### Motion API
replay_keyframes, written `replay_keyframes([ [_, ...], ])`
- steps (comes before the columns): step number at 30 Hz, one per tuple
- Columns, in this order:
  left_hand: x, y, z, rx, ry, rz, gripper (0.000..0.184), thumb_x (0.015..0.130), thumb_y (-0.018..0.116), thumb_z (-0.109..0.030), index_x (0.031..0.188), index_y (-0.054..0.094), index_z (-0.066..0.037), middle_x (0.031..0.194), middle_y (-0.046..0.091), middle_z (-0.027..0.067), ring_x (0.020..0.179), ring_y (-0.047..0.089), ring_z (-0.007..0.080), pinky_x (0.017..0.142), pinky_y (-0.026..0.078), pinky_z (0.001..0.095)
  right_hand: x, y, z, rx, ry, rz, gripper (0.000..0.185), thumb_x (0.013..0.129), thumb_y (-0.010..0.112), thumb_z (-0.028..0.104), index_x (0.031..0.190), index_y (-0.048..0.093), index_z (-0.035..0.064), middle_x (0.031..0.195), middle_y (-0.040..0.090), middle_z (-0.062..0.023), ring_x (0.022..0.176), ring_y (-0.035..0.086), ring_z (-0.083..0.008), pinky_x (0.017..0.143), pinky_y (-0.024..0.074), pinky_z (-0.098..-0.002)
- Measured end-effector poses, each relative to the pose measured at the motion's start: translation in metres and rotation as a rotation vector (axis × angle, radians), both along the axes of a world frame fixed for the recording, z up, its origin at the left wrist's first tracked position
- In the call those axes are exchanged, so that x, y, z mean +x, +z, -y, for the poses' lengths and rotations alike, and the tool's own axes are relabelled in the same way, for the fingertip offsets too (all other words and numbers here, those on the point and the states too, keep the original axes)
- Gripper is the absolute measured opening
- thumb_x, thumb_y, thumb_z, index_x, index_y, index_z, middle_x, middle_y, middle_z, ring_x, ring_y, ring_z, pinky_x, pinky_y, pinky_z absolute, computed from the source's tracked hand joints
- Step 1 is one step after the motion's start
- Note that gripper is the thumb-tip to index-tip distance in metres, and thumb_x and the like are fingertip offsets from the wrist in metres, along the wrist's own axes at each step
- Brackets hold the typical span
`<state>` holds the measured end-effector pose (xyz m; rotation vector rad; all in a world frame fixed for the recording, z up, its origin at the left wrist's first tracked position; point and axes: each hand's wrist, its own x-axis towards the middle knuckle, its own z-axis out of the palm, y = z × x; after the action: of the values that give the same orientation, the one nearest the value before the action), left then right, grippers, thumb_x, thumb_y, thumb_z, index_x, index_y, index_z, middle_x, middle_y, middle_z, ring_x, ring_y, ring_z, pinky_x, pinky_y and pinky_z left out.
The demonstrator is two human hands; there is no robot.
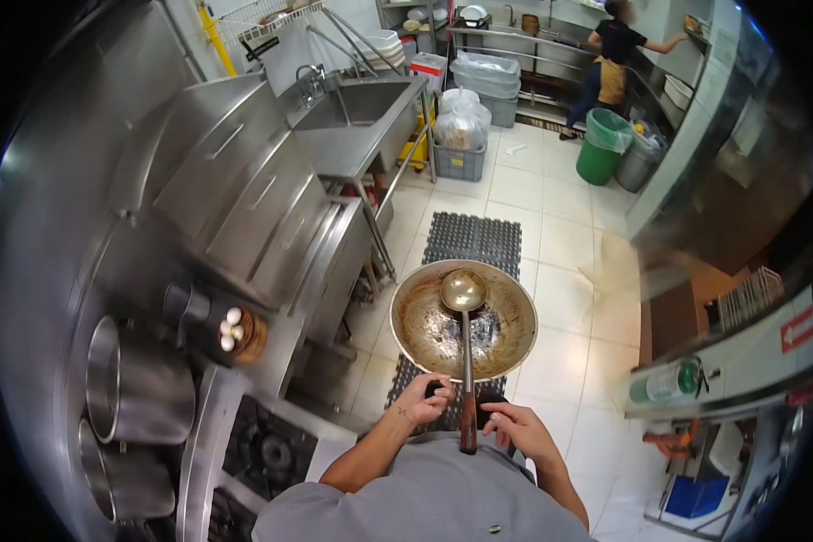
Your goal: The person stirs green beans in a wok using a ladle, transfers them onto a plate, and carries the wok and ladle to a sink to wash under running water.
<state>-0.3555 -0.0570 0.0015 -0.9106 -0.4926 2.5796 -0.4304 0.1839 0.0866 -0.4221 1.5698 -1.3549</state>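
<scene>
A wide, browned wok is in front of my body, over the floor mat. What bears its weight underneath cannot be seen. Across it lies a metal ladle, bowl inside the wok, its wooden handle end pointing at my grey shirt. My left hand is closed at the wok's near rim, left of the ladle handle. To the right of that handle, my right hand has its fingers apart and loosely bent, close to the handle with nothing visible in them.
Stoves and large pots line the left, with eggs in a basket. Farther on are a steel sink, a grey crate and a green bin. A person reaches toward a shelf. A fire extinguisher is at right.
</scene>
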Motion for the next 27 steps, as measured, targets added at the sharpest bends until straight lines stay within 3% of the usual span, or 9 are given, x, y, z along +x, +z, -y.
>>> replay_keyframes([
  [4, -0.125, -0.011, 0.066, 0.047, 0.036, -0.1, 0.013, 0.088, 0.05, -0.012, 0.078, 0.046, -0.005, 0.073, 0.047, 0.0017, 0.056, 0.039, 0.0086, 0.036, 0.023, 0.019, -0.112, -0.075, 0.066, 0.143, -0.357, 0.187, 0.036, 0.096, 0.05, 0.025, 0.123, 0.05, 0.0016, 0.088, 0.063, -0.0052, 0.074, 0.058, -0.0094, 0.06, 0.0465, -0.0232],
  [5, -0.16, -0.013, 0.083, 0.082, 0.049, -0.146, 0.013, 0.089, 0.049, -0.013, 0.078, 0.048, -0.006, 0.073, 0.048, 0.0017, 0.057, 0.04, 0.0086, 0.036, 0.024, 0.0193, -0.155, -0.097, 0.08, 0.023, -0.216, 0.342, 0.046, 0.092, 0.056, 0.026, 0.13, 0.044, 0.0029, 0.095, 0.061, -0.0051, 0.085, 0.057, -0.0098, 0.07, 0.0468, -0.025],
  [6, -0.188, -0.009, 0.094, 0.094, 0.072, -0.136, 0.013, 0.089, 0.049, -0.013, 0.078, 0.048, -0.006, 0.073, 0.048, 0.0017, 0.057, 0.04, 0.0086, 0.036, 0.024, 0.0193, -0.187, -0.096, 0.094, 0.041, -0.197, 0.35, 0.046, 0.092, 0.056, 0.026, 0.13, 0.044, 0.0029, 0.095, 0.061, -0.0051, 0.085, 0.057, -0.0098, 0.07, 0.0468, -0.025],
  [8, -0.265, 0.013, 0.133, 0.045, 0.124, -0.143, 0.014, 0.09, 0.049, -0.012, 0.078, 0.044, -0.005, 0.074, 0.045, 0.002, 0.058, 0.039, 0.0087, 0.036, 0.024, 0.0195, -0.279, -0.08, 0.149, -0.067, 0.058, 0.167, 0.054, 0.09, 0.059, 0.025, 0.134, 0.038, 0.0026, 0.097, 0.061, -0.0048, 0.086, 0.058, -0.0109, 0.075, 0.0465, -0.0259],
  [9, -0.295, 0.016, 0.151, 0.018, 0.162, -0.187, 0.014, 0.09, 0.048, -0.011, 0.078, 0.044, -0.005, 0.074, 0.045, 0.002, 0.058, 0.04, 0.009, 0.036, 0.024, 0.019, -0.313, -0.068, 0.175, -0.189, 0.051, 0.248, 0.061, 0.089, 0.061, 0.021, 0.139, 0.032, 0.0017, 0.098, 0.061, -0.005, 0.088, 0.058, -0.0121, 0.076, 0.0472, -0.0282],
  [12, -0.369, 0.048, 0.208, -0.072, 0.239, -0.193, 0.014, 0.09, 0.047, -0.011, 0.077, 0.044, -0.005, 0.074, 0.045, 0.0024, 0.058, 0.04, 0.0092, 0.035, 0.024, 0.0184, -0.388, -0.002, 0.25, -0.125, 0.103, 0.326, 0.063, 0.089, 0.06, 0.016, 0.142, 0.028, 0.0066, 0.096, 0.059, -0.0062, 0.088, 0.057, -0.014, 0.073, 0.0484, -0.0283],
  [16, -0.455, 0.074, 0.297, -0.272, 0.339, -0.263, 0.013, 0.089, 0.046, -0.01, 0.078, 0.045, -0.004, 0.073, 0.046, 0.004, 0.055, 0.041, 0.0097, 0.033, 0.025, 0.0179, -0.486, 0.017, 0.346, -0.084, 0.153, 0.11, 0.071, 0.084, 0.054, 0.004, 0.145, 0.02, 0.007, 0.093, 0.059, -0.0072, 0.086, 0.059, -0.0167, 0.07, 0.0506, -0.0307],
  [22, -0.585, 0.08, 0.486, -0.364, 0.546, -0.437, 0.013, 0.089, 0.048, -0.01, 0.078, 0.045, -0.003, 0.074, 0.047, 0.0029, 0.055, 0.041, 0.0084, 0.032, 0.027, 0.0174, -0.645, 0.038, 0.556, -0.181, 0.289, -0.086, 0.07, 0.081, 0.055, 0.003, 0.144, 0.025, 0.0028, 0.089, 0.055, -0.0038, 0.081, 0.053, -0.0111, 0.074, 0.045, -0.0253],
  [27, -0.67, 0.061, 0.648, -0.313, 0.742, -0.29, 0.013, 0.089, 0.05, -0.01, 0.079, 0.044, -0.003, 0.072, 0.048, 0.0047, 0.056, 0.042, 0.0093, 0.032, 0.026, 0.0176, -0.724, 0.051, 0.739, -0.184, 0.377, -0.185, 0.052, 0.084, 0.054, 0.011, 0.133, 0.041, -0.0014, 0.085, 0.055, -0.0031, 0.077, 0.051, -0.0103, 0.07, 0.0422, -0.0248],
])
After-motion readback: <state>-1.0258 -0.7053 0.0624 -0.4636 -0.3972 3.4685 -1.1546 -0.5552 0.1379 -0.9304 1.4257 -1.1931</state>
